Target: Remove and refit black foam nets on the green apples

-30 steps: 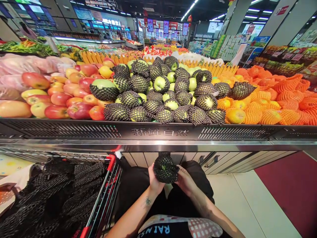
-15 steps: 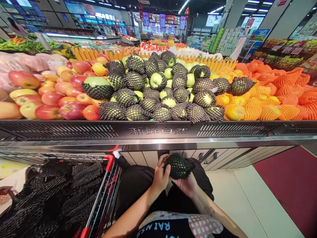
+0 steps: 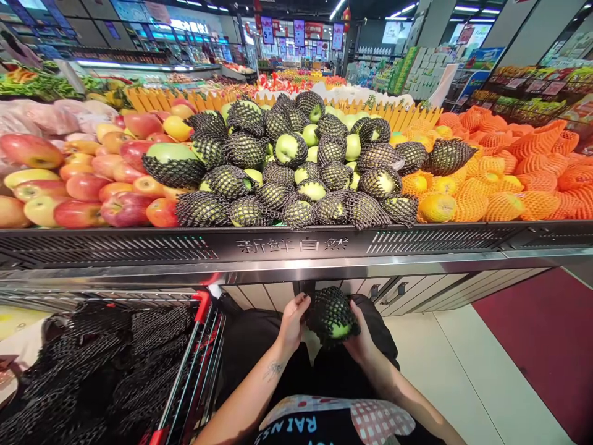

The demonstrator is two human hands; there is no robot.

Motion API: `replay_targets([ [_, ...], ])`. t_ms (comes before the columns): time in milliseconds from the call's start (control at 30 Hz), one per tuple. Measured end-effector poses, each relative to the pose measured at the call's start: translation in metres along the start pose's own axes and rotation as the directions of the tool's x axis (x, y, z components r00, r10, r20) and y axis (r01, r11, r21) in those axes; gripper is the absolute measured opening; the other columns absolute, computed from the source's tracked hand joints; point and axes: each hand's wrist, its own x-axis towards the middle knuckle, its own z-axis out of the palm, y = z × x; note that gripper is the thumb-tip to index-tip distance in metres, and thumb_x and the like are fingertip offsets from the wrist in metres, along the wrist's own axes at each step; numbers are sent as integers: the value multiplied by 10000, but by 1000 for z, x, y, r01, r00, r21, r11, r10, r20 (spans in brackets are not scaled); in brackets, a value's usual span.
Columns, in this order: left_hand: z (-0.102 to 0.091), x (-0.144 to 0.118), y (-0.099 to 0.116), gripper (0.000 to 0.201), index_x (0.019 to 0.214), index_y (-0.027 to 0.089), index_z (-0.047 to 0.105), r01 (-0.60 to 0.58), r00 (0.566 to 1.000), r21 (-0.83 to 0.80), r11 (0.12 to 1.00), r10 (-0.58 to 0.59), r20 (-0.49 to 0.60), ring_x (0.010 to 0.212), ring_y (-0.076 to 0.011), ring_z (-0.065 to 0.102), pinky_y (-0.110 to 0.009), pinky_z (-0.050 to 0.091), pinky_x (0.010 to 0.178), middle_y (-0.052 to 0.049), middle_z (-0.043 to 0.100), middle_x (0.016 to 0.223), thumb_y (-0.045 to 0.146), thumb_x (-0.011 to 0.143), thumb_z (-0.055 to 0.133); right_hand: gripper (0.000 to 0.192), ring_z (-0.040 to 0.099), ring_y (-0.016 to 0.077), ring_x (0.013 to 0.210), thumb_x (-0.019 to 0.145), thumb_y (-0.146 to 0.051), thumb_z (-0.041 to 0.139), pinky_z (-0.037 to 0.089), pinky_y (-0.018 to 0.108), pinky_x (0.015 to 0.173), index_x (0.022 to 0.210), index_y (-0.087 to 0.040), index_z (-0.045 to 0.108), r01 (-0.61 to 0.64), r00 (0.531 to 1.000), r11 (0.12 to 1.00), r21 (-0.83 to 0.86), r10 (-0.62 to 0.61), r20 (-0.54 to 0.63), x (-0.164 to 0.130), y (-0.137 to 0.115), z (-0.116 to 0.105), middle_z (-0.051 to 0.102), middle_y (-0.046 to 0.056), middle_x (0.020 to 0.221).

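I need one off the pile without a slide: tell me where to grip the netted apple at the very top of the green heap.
Grip the top apple around its round middle, coming straight down from above. It sits highest with nothing resting on it, and its black net gives purchase; pulling low ones at the front edge could loosen the heap.

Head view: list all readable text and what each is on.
"新鲜自然": embossed on the dark front rail of the fruit display.
"RAINS", seen upside down: on the person's black shirt; more letters may be hidden.
Hanging aisle signs: too small to read.
Price cards on the right shelves: blurred, unreadable.
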Motion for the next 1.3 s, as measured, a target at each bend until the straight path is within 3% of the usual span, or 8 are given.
replay_targets([
  [167,-4,18,-9,427,740,165,617,-139,988,240,961,150,-28,640,-135,570,-249,446,633,15,623,675,548,699,801,475,598,269,1274,648,-560,838,448,411,1115,1010,-258,779,160,983,980,-122,-170,-72,2,11,-1,779,8,1143],
  [333,-18,14,-16,392,1011,171,709,-269,959,463,845,277,53,964,-240,636,-335,480,832,-88,708,1001,486,781,754,567,669,316,1167,633,-676,782,547,439,986,986,-232,772,45,988,998,-43,-51,-148,9,6,-5,802,55,1021],
  [433,-24,1,-16,488,1374,229,546,-528,849,523,669,428,310,1333,-303,491,-444,422,1048,-136,549,1422,489,966,488,549,667,298,1171,678,-680,747,563,425,957,1042,-269,752,42,991,998,-37,-47,-128,10,2,-7,794,43,1061],
  [567,-20,-7,-20,993,1566,250,193,-689,709,449,569,401,580,1511,-354,274,-528,249,1228,-168,276,1633,434,779,770,454,651,272,1191,697,-558,796,552,394,969,1060,-293,735,37,996,999,-15,-38,-76,1,-2,1,773,7,1146],
  [733,-13,-6,-20,967,1455,252,320,-590,805,503,632,411,428,1351,-323,523,-493,394,1165,-162,502,1467,209,649,852,336,646,248,1195,770,-335,793,517,389,1008,1091,-271,721,13,996,1000,9,-14,90,-9,-13,16,760,1,1187],
  [1067,-15,-13,-12,904,1391,213,373,-657,741,447,608,630,232,1192,-336,607,-485,464,1074,-162,574,1302,276,596,799,222,676,174,821,797,-407,803,498,294,812,868,-205,743,-14,989,980,-200,43,143,9,4,-6,753,12,846],
  [1200,-19,-2,-3,845,1361,225,393,-661,703,478,579,700,124,1210,-351,586,-511,420,1104,-169,540,1325,389,630,784,370,647,258,943,646,-448,880,478,404,936,880,-203,730,115,992,746,-656,-48,120,23,17,-37,713,51,914],
  [1300,-19,12,21,872,1349,202,384,-701,590,530,476,805,57,1229,-358,566,-510,413,1108,-181,500,1336,453,619,788,571,490,401,1299,607,-450,867,347,549,1108,1099,-217,696,62,928,284,-957,-368,-49,43,14,-74,619,153,1289],
])
